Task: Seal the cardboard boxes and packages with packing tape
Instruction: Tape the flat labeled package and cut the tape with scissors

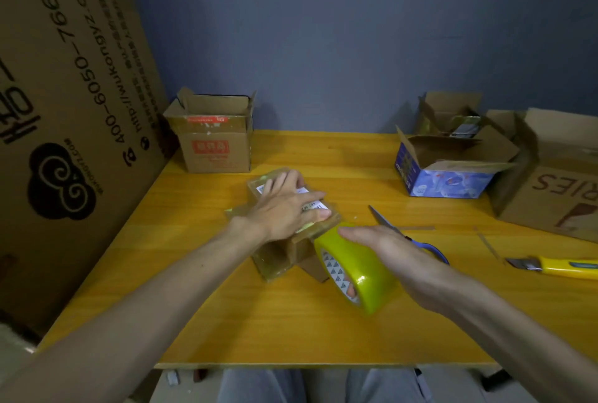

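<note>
Pressing down with the left hand [284, 205], palm flat and fingers spread, on top of a small brown cardboard box with a white label [275, 260]. Gripping with the right hand [388, 253] a yellow-green roll of packing tape [365, 279], one finger laid along the outer band and fingertips showing inside the core. Held tilted, touching the box's near right corner, just beside the left thumb.

Directly behind the right hand, partly hidden by its wrist: steel scissors with blue handles [383, 218], blades pointing away. Further right of that hand, well apart: a yellow utility knife [559, 268], blade end towards the hands, and thin loose strips [417, 228].

Beyond the left hand, by the wall: an open brown carton with red print [215, 147]. Beyond the right hand: an open blue printed box [449, 181], a smaller open brown box [449, 111] behind it, and a large brown carton with dark lettering [556, 195] alongside.

Left of the left arm, standing upright: a big cardboard sheet with black print [64, 111]. Under both hands, a yellow wooden table [259, 321].
</note>
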